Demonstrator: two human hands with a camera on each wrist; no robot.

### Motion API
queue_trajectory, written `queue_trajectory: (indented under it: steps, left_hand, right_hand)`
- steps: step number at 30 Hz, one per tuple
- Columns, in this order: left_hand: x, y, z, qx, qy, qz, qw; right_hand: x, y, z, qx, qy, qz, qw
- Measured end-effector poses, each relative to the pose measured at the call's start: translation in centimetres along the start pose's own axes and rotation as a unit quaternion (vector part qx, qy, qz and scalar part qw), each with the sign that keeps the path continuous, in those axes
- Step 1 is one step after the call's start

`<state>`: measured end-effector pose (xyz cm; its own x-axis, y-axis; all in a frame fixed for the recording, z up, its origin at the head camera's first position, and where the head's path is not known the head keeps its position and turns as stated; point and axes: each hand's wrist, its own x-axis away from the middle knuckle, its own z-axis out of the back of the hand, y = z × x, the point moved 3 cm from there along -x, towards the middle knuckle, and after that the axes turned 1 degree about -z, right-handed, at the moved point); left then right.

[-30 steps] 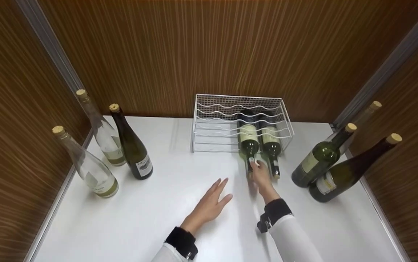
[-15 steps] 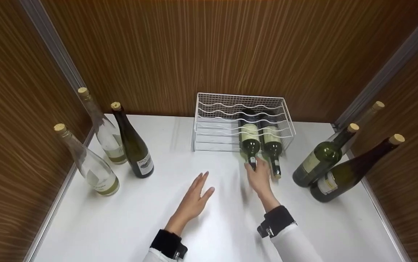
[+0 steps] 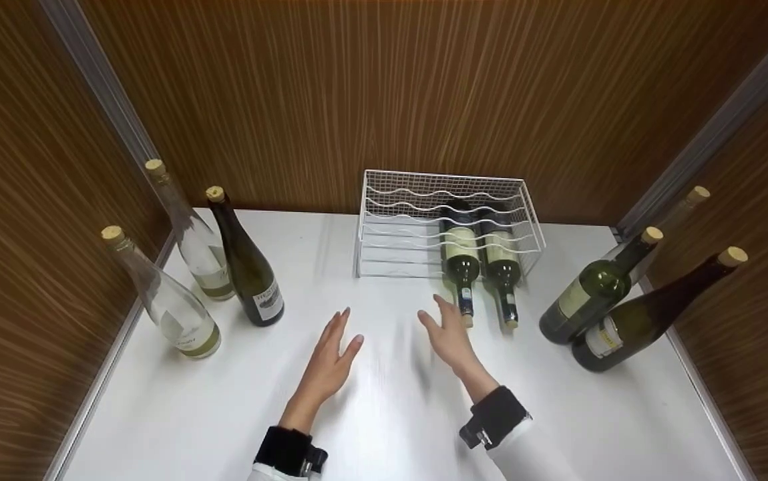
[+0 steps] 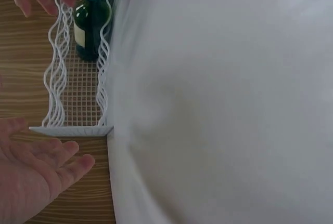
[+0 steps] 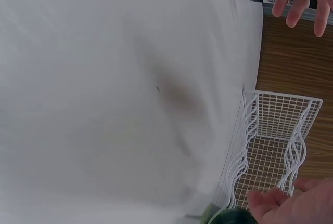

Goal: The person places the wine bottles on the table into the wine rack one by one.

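Two green wine bottles lie side by side in the right part of a white wire rack (image 3: 377,244), corked necks toward me. My right hand (image 3: 452,337) is just left of the neck of the nearer-to-middle bottle (image 3: 462,267), fingers extended and holding nothing. The other lying bottle (image 3: 503,270) is to its right. My left hand (image 3: 327,367) hovers over the white tabletop with straight fingers, also holding nothing. In the left wrist view, the left hand (image 4: 31,177) appears beside the rack's end (image 4: 73,130); the right wrist view shows the right hand (image 5: 296,203) near a green bottle (image 5: 234,216).
At left stand two clear corked bottles (image 3: 187,327) (image 3: 210,270) and a dark one (image 3: 250,280). On the right are a green bottle (image 3: 581,297), a dark bottle (image 3: 631,327) and a clear one (image 3: 674,217) partly hidden behind. Wood-grain panels (image 3: 330,87) enclose the white tabletop (image 3: 370,427).
My right hand has let go of the left lying bottle's neck and moved left, away from it. My left hand has drawn back to the left. The bottles stay in the rack.
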<state>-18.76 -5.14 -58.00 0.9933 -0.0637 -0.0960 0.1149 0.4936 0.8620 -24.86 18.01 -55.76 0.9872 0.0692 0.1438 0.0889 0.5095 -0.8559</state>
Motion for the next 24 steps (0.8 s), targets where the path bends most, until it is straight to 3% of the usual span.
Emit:
queue_trajectory:
  steps: [17,24]
  left_hand:
    - [1.0,-2.9,4.3,-0.007,0.055,0.044,0.9975]
    - [1.0,-3.7,6.8,-0.014,0.120,0.055,0.9911]
  right_hand:
    - [0.9,-1.8,-4.3,-0.099,-0.104,-0.017,0.990]
    - [1.3,-2.5,-5.8,-0.155,-0.152,-0.028,0.976]
